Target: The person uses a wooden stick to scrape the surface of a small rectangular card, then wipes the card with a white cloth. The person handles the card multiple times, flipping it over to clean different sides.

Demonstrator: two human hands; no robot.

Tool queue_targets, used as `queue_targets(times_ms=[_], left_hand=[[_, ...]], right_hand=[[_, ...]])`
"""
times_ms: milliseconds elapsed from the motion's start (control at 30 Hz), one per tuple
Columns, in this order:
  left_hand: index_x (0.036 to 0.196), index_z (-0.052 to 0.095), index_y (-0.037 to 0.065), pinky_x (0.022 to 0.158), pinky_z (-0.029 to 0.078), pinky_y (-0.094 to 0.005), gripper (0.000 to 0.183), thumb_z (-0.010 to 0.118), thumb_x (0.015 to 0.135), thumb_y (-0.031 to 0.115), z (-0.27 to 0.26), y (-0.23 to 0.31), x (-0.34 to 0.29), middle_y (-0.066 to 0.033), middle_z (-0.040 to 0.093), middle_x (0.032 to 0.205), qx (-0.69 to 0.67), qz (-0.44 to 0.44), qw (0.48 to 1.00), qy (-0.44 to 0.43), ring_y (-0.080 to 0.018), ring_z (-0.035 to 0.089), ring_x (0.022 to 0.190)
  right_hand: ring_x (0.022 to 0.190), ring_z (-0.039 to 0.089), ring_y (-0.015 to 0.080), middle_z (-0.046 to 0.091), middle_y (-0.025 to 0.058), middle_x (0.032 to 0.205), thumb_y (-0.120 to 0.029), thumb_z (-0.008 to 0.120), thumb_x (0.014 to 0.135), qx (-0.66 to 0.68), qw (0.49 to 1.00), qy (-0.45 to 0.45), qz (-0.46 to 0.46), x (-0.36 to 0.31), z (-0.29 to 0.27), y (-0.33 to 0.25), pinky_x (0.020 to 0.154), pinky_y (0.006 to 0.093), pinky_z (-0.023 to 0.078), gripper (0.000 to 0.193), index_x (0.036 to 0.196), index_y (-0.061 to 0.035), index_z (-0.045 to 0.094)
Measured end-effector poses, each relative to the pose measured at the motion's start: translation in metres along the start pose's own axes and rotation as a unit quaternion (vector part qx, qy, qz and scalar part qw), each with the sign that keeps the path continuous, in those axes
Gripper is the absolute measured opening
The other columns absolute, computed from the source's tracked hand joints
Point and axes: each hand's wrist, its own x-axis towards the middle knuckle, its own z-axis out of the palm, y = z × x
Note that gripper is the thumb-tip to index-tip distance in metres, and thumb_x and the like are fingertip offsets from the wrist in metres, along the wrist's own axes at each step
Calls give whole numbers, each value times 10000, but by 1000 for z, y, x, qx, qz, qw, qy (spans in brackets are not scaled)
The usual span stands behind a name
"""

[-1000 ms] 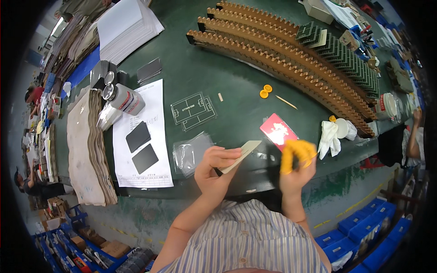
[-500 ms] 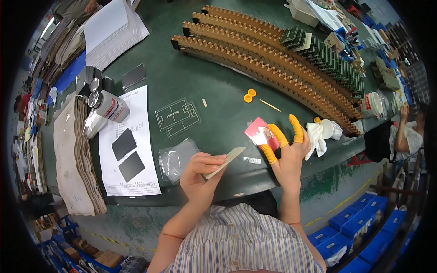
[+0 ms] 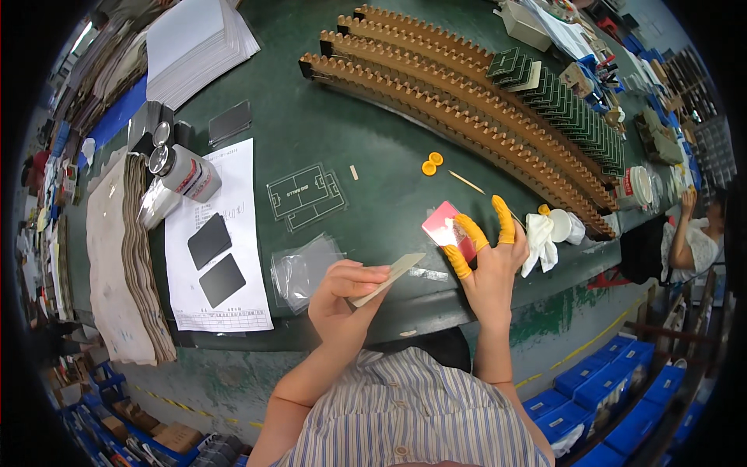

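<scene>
My left hand (image 3: 341, 302) pinches a thin, pale flat plate (image 3: 398, 274) between thumb and fingers, tilted up above the bench's near edge. To its right, my right hand (image 3: 492, 276) wears yellow finger cots on three fingers, which are spread apart. Their tips reach to a small pink pad (image 3: 440, 219) with a whitish, smeared top, lying on the green bench. Whether they press on it is hard to tell. A clear plastic strip (image 3: 429, 274) lies between the hands. Beyond the pad are a wooden stick (image 3: 467, 182) and two rolled yellow finger cots (image 3: 429, 167).
Long notched wooden racks (image 3: 436, 97) cross the far right, one holding several green plates (image 3: 580, 113). A white cloth (image 3: 539, 243) lies right of my hand. Clear bags (image 3: 305, 272), a printed paper (image 3: 187, 272) with dark cards, and a dispenser bottle (image 3: 191, 175) stand left.
The whole view has shifted slightly. Both hands keep nearly the same pose, with the pale plate still in the left and the right still at the pink pad.
</scene>
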Motion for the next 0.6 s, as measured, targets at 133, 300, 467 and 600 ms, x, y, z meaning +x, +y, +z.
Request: queue_targets(times_ms=[133,300,467,600], left_hand=[[822,535,81,859,415,-346,261,682,740,-119,-1,-1,0,-92,667,871,-5,3,1000,-1,-230,668,881],[837,537,83,864,409,-344,265,684,741,-116,-1,-1,0,-91,668,880,-1,6,1000,-7,-227,668,884],[840,539,81,863,408,-344,265,686,740,-116,-1,-1,-1,-92,668,881,-2,5,1000,-7,-228,667,886],[842,546,90,894,391,-370,257,708,732,-75,-1,-2,-3,-74,688,901,-16,-10,1000,-1,-236,669,911]], right_hand=[[1206,296,363,388,179,1367,-421,631,820,3,1000,15,11,-1,1,0,1017,483,194,397,1139,-186,660],[1205,297,361,389,181,1367,-408,635,821,-1,1000,0,2,0,1,0,1018,480,195,393,1139,-179,659],[1200,305,360,404,175,1355,-399,639,820,2,1000,9,2,-1,0,-1,1016,478,200,379,1127,-178,665],[1196,308,362,405,172,1355,-398,638,821,2,1000,8,-3,0,0,-1,1017,475,203,378,1129,-181,664]])
